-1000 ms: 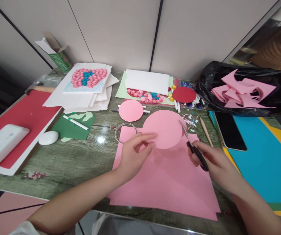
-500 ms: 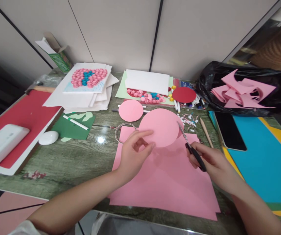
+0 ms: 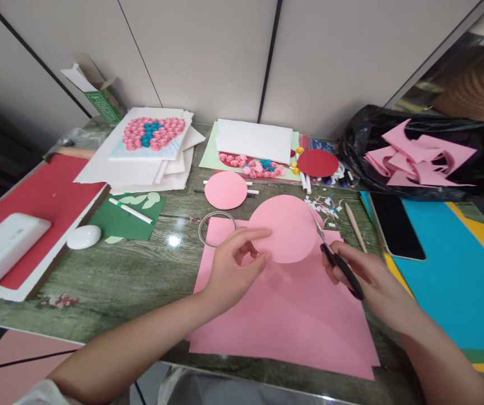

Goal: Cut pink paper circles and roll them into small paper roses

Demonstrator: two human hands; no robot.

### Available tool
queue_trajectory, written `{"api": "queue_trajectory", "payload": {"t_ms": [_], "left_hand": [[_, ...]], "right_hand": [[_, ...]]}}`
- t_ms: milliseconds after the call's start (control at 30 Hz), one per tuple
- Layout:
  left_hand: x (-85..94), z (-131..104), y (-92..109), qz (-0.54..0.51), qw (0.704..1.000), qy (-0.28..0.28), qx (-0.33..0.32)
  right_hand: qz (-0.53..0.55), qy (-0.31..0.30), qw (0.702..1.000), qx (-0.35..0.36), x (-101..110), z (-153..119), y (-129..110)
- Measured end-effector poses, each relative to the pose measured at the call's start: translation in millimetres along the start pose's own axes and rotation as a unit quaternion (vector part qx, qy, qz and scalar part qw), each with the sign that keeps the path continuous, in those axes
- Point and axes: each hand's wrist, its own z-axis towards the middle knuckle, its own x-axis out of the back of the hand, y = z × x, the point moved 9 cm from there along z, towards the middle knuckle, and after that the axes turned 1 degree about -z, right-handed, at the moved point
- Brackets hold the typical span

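Observation:
My left hand point(image 3: 237, 264) pinches the left edge of a round piece of pink paper point(image 3: 286, 233) between thumb and fingers. Scissors point(image 3: 339, 269) with black handles are in my right hand point(image 3: 362, 275), their blades at the paper's right edge. A narrow pink strip shows beyond the blades. Below both hands lie larger pink sheets point(image 3: 282, 326) on the table. A smaller pink paper circle point(image 3: 225, 190) rests behind the held one, over some pens. Left of it is a silver ring point(image 3: 202, 230), partly on the pink sheets.
A black plastic bag point(image 3: 355, 129) with pink scraps stands back right. Blue sheets point(image 3: 470, 292) and a phone point(image 3: 396, 228) lie at right. At left are green paper point(image 3: 102, 216), a marker point(image 3: 130, 211), and a white device point(image 3: 9, 253) on a red board. Paper flowers point(image 3: 170, 132) top a white stack.
The pink round has shifted slightly right and toward me, with my left hand following. The scissors have moved a little right and down, still at its right edge.

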Motion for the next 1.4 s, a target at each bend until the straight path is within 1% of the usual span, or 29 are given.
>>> {"api": "queue_trajectory", "payload": {"t_ms": [200,333,567,700,1200,1400], "left_hand": [[2.0,-0.9,0.3,0.002,1.000,0.004,-0.015],[2.4,-0.5,3.6,-0.001,1.000,0.007,-0.028],[3.5,-0.2,5.3,-0.001,0.999,0.017,-0.027],[3.9,-0.1,4.2,-0.017,0.999,0.022,-0.032],[6.0,-0.4,0.2,-0.035,0.998,0.045,-0.021],[6.2,0.3,-0.7,-0.032,0.998,0.051,-0.011]], "right_hand": [[-0.014,-0.004,1.000,-0.008,-0.3,-0.3,5.4],[-0.020,-0.006,1.000,-0.002,0.0,-0.9,3.9],[-0.020,-0.006,1.000,0.002,1.1,-1.9,3.0],[-0.019,-0.008,1.000,0.002,0.3,-1.9,4.4],[-0.012,-0.011,1.000,0.000,-1.5,-1.2,4.5],[0.002,-0.005,1.000,-0.001,-2.3,-0.3,0.8]]}}
